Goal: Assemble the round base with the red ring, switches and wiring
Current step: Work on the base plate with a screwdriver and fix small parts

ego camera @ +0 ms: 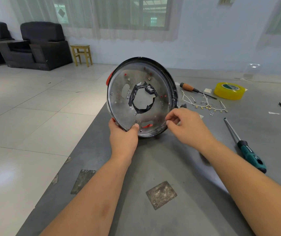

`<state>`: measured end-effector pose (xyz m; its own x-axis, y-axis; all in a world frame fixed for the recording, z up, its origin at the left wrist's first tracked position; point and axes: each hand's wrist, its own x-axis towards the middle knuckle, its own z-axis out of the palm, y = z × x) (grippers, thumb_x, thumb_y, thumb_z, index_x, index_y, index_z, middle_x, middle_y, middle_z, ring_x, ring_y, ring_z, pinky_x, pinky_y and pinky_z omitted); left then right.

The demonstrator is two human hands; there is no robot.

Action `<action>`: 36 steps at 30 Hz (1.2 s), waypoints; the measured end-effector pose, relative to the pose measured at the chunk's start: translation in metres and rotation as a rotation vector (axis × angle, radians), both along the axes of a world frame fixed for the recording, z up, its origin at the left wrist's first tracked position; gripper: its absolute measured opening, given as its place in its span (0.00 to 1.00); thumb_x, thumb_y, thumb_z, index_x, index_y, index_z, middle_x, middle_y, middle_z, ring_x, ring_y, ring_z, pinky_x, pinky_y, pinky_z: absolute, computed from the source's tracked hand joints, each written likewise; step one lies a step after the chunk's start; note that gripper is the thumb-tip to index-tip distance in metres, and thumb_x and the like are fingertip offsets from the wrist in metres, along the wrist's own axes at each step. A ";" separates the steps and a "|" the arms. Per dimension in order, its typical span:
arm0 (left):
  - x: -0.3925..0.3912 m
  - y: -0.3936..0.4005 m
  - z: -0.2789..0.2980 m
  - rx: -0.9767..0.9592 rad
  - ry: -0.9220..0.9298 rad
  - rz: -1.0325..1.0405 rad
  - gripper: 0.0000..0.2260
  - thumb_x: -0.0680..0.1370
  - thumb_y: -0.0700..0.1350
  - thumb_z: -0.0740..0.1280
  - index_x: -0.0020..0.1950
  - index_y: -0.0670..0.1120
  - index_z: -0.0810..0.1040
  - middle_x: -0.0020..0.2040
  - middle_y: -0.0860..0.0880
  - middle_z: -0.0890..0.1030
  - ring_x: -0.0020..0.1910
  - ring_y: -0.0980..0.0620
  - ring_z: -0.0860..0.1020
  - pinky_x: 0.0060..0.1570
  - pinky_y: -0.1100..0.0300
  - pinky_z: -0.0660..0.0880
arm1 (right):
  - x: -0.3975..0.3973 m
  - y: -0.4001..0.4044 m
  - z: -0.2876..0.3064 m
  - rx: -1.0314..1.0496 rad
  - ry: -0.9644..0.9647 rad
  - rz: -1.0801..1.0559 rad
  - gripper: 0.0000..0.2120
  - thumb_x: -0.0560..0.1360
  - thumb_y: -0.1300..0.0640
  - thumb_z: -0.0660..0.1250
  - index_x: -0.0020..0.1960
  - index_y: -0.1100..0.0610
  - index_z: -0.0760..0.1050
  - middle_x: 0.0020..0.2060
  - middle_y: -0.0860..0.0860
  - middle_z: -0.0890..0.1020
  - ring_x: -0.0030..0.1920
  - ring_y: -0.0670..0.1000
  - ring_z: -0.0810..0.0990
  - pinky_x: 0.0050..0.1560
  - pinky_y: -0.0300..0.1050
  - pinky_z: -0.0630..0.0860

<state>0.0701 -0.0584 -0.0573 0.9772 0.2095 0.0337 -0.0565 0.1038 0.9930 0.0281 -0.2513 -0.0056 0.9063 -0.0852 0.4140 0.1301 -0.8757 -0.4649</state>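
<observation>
While the round base (pixel 141 97) is stood up on edge on the grey table (pixel 162 167), lower rim touching the surface, it's tilted w/ the inner face toward the person. Left hand (pixel 123 135) grips the rim at ~7 o'clock, thumb on the inner face, fingers wrapped behind. Right hand (pixel 185 124) sits at ~4 o'clock by the rim, fingertips pinched narrow; whether it holds a small part, can't tell.

Handling, my read: thin stamped metal pan w/ black rim, so stiff and prob light, one-hand hold looks enough. Face looks smooth, likely slippery, so rim is the place to take it. Avoid the centre hole at mid-disc: torn black tape (pixel 136 99) and a ragged edge there, poss sharp. Red ring (pixel 109 78) peeks out behind the rim at ~10 o'clock and thru a slot at ~6; looks like plastic, don't lever on it.

Wiring (pixel 202 103) lies loose on the table at ~3 o'clock from the base, near but apart: thin, floppy, small terminals, will tangle. Small black switch (pixel 184 105) just beside the rim. Two screwdrivers, orange-handled (pixel 190 88) and teal-handled (pixel 250 153), plus yellow tape roll (pixel 229 91) further right.
</observation>
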 end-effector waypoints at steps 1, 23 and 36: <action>0.000 0.001 0.000 -0.007 0.010 0.008 0.27 0.74 0.43 0.76 0.69 0.53 0.70 0.55 0.60 0.81 0.55 0.58 0.81 0.64 0.46 0.80 | -0.004 -0.008 0.000 -0.070 0.030 -0.086 0.05 0.77 0.55 0.67 0.51 0.52 0.80 0.46 0.50 0.79 0.48 0.50 0.79 0.53 0.46 0.77; 0.011 0.009 0.000 -0.322 0.049 0.046 0.23 0.77 0.33 0.74 0.68 0.45 0.73 0.61 0.47 0.84 0.59 0.47 0.84 0.52 0.53 0.84 | -0.013 -0.011 -0.023 0.207 -0.139 -0.179 0.22 0.77 0.58 0.69 0.70 0.53 0.74 0.60 0.48 0.81 0.57 0.48 0.79 0.60 0.40 0.72; 0.018 0.031 0.006 -0.375 -0.005 0.088 0.27 0.79 0.30 0.71 0.73 0.45 0.66 0.64 0.47 0.79 0.57 0.48 0.84 0.43 0.51 0.86 | -0.022 0.010 -0.035 -0.194 -0.006 0.281 0.18 0.84 0.56 0.60 0.71 0.44 0.73 0.60 0.41 0.78 0.55 0.52 0.80 0.49 0.56 0.80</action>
